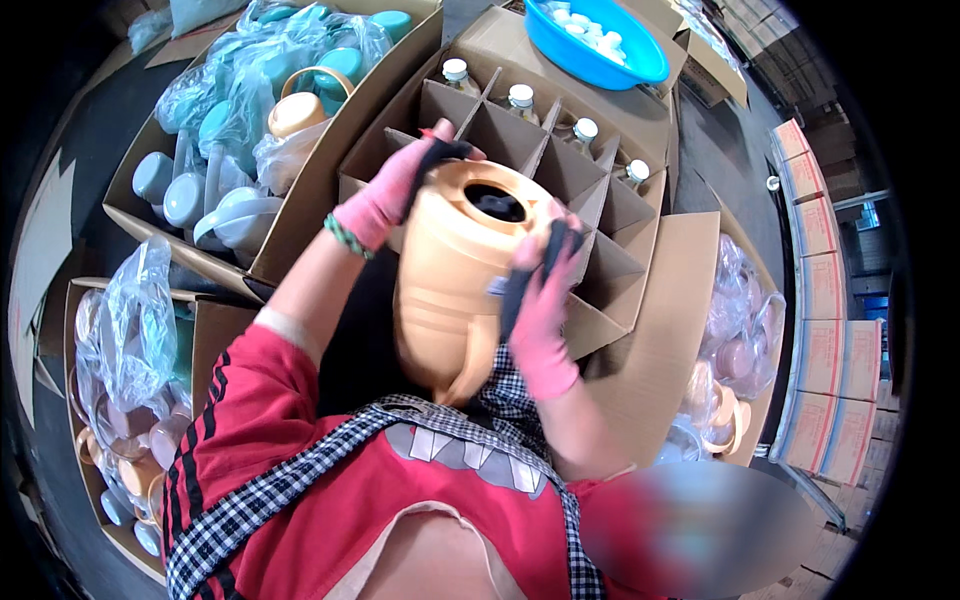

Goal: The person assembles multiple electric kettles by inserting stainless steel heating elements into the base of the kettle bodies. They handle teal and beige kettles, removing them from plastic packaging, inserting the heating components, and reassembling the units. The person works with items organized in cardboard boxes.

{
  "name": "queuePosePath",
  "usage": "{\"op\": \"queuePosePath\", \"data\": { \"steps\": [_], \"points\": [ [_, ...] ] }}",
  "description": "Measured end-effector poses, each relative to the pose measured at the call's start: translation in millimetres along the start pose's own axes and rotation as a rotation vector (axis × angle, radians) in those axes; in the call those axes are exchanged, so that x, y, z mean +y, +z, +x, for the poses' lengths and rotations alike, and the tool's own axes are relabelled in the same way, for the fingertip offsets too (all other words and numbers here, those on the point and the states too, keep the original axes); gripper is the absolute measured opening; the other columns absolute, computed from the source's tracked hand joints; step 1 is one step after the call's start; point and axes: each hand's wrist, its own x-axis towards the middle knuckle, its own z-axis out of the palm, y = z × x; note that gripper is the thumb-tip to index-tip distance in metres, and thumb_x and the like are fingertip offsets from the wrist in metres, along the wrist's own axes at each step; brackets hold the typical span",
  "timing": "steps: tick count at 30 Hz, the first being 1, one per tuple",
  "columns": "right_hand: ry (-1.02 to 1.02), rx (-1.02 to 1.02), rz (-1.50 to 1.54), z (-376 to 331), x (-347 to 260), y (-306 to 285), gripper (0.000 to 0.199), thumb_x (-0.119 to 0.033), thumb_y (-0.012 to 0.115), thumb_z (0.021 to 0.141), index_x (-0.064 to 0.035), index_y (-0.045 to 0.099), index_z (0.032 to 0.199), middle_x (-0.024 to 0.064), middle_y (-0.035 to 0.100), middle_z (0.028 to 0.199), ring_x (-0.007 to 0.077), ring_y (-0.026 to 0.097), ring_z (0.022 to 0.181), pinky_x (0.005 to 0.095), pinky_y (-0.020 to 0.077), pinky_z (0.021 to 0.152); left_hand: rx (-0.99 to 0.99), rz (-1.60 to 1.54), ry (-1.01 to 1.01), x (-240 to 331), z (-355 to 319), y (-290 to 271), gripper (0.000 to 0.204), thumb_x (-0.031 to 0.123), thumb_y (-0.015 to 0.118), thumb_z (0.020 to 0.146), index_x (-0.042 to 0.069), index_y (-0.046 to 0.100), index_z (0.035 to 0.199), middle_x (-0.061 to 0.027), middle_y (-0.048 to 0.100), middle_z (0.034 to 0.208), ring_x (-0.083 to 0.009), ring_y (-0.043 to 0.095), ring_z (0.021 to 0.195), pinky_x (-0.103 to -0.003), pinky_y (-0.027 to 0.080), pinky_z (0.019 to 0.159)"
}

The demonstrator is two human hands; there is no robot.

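Crowding the dark floor (85, 130), open cardboard cartons (300, 200), stacked boxes (830, 350) beyond.

Around me the floor (90, 130) is dark concrete, with flattened cardboard sheets (35, 260) lying on it at my left. Off to my right, stacked sealed cartons (830, 330) form a long row against a dim wall, where a small window (868, 215) shows bluish daylight.

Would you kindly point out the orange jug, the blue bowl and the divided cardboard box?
orange jug (455, 270): head view, on its side wall.
blue bowl (640, 62): head view, on its right rim.
divided cardboard box (600, 265): head view, on an inner divider.
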Motion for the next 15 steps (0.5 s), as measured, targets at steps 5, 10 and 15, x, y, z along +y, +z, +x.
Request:
{"op": "queuePosePath", "data": {
  "steps": [5, 10, 15],
  "points": [
    [0.613, -0.346, 0.858, 56.9, 59.7, -22.9, 0.056, -0.042, 0.039, 0.090, 0.0069, 0.045, 0.117, 0.0156, 0.048, 0.120, 0.0199, 0.048, 0.107, 0.0287, 0.0348, 0.093, 0.473, 1.004, 0.612, -30.0, -35.4, 49.7, 0.049, 0.044, 0.038, 0.088, 0.000, 0.054, 0.101, -0.0181, 0.052, 0.100, -0.0299, 0.050, 0.097, -0.034, 0.037, 0.086],
    [0.201, -0.094, 0.173, -8.2, -1.9, -10.7, 0.046, -0.029, 0.045, 0.088, -0.0001, 0.037, 0.122, 0.0211, 0.041, 0.121, 0.0295, 0.036, 0.119, 0.0369, 0.0281, 0.098, -0.006, 0.134, -0.007, 10.5, 4.8, 2.7, 0.063, 0.051, 0.035, 0.087, -0.006, 0.049, 0.110, -0.0147, 0.054, 0.110, -0.0235, 0.052, 0.102, -0.035, 0.040, 0.091],
    [0.503, -0.271, 0.619, 41.5, 36.1, -15.3, 0.052, -0.039, 0.041, 0.089, 0.0052, 0.045, 0.117, 0.0195, 0.049, 0.115, 0.0244, 0.047, 0.109, 0.0326, 0.0351, 0.093, 0.239, 0.048, 0.071, -5.6, -1.0, 16.9, 0.056, 0.050, 0.041, 0.086, -0.003, 0.059, 0.089, -0.0143, 0.062, 0.087, -0.0233, 0.059, 0.073, -0.029, 0.047, 0.069]
  ]
}}
